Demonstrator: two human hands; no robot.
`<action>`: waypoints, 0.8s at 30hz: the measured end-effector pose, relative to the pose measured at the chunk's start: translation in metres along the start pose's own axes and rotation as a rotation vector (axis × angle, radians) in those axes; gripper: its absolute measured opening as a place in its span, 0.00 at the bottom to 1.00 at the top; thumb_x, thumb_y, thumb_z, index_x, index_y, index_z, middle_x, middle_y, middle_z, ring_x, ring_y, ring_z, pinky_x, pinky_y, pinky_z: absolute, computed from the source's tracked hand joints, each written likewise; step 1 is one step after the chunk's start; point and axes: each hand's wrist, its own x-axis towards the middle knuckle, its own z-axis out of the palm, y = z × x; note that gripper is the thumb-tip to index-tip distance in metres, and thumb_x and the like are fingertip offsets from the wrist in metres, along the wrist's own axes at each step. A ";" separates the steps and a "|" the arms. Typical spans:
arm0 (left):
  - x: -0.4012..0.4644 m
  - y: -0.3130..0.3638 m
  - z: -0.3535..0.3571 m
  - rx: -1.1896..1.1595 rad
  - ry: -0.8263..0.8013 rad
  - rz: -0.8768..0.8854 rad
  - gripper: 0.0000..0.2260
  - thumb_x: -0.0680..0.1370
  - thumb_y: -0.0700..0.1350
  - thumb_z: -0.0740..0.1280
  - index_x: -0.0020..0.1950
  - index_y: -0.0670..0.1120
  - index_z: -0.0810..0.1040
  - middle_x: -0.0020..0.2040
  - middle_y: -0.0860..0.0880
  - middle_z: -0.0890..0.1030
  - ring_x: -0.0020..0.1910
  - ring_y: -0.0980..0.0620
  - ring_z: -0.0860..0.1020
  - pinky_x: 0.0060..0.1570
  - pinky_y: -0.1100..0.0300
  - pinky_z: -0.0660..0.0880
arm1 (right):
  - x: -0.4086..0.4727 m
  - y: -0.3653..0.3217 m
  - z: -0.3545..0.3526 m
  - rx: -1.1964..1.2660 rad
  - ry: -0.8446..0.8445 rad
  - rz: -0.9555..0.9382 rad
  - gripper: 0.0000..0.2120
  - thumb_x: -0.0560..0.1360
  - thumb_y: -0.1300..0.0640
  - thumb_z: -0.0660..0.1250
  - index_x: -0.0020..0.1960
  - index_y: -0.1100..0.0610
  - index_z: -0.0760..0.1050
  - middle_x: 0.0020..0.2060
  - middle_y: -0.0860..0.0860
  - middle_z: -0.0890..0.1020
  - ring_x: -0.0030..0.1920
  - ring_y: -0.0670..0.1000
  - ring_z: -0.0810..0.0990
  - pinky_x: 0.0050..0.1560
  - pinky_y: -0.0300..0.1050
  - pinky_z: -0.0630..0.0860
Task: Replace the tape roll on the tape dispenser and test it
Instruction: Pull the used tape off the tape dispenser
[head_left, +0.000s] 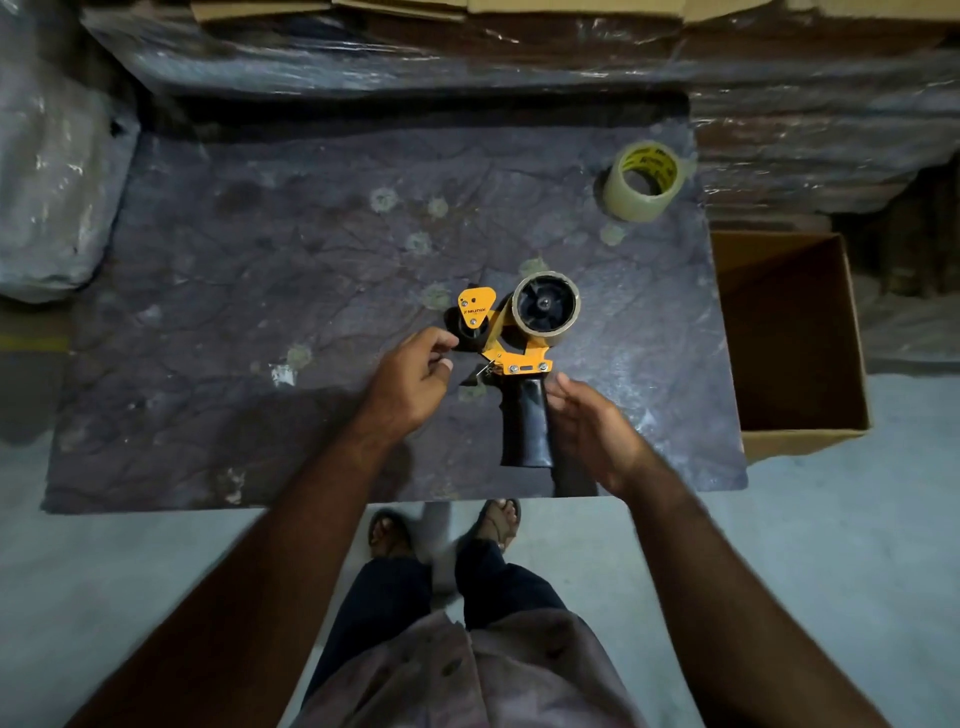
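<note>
— Right, what am I looking at from your end?

— I take the table (218, 322) as my landmark: a dark, creased, stained sheet covers its top. Beyond its far edge I see plastic-wrapped cardboard stacks (519, 57). Off its right edge stands an open cardboard box (800, 332) on the pale floor (104, 561).

— And the task's thing?

— The tape dispenser (511, 340) lies on its side on the table, right of centre and toward the near edge. Its orange frame points away from me and its black handle (525, 423) runs back toward the near edge. On its hub sits a thin, nearly spent tape core (545, 310).

— Where is the fresh roll?

— A clear tape roll (644, 182) with a yellow printed core sits at the table's far right corner, well apart from the dispenser.

— The hands?

— Both hover over the near part of the table, apart from each other, one on each side of the dispenser. My left hand (413, 382) is loosely curled, fingertips just beside the black roller at the dispenser's front; I cannot tell whether they touch it. My right hand (592, 423) is spread, palm turned inward, just beside the handle and gripping nothing.

— Anything below?

— Under the table's near edge I see two sandalled feet (441, 525) on the floor.
</note>
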 end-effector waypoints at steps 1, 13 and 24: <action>0.001 0.004 0.001 0.008 0.009 0.021 0.11 0.79 0.34 0.65 0.61 0.41 0.78 0.59 0.47 0.79 0.58 0.51 0.78 0.50 0.81 0.66 | -0.004 -0.001 -0.005 -0.126 0.057 -0.078 0.19 0.79 0.42 0.65 0.65 0.51 0.76 0.60 0.48 0.84 0.55 0.43 0.83 0.52 0.44 0.74; 0.050 0.063 0.010 0.398 -0.039 0.274 0.16 0.76 0.47 0.65 0.64 0.48 0.77 0.64 0.49 0.80 0.65 0.46 0.74 0.64 0.45 0.71 | 0.048 -0.058 -0.003 -0.964 0.387 -0.612 0.42 0.76 0.44 0.70 0.80 0.59 0.56 0.79 0.59 0.62 0.79 0.57 0.59 0.76 0.51 0.59; 0.134 0.086 0.045 0.741 -0.346 0.028 0.15 0.80 0.52 0.63 0.66 0.51 0.75 0.62 0.45 0.81 0.65 0.40 0.75 0.67 0.39 0.59 | 0.075 -0.083 -0.004 -0.920 0.542 -0.354 0.20 0.77 0.60 0.68 0.69 0.59 0.73 0.59 0.60 0.83 0.61 0.60 0.80 0.57 0.44 0.73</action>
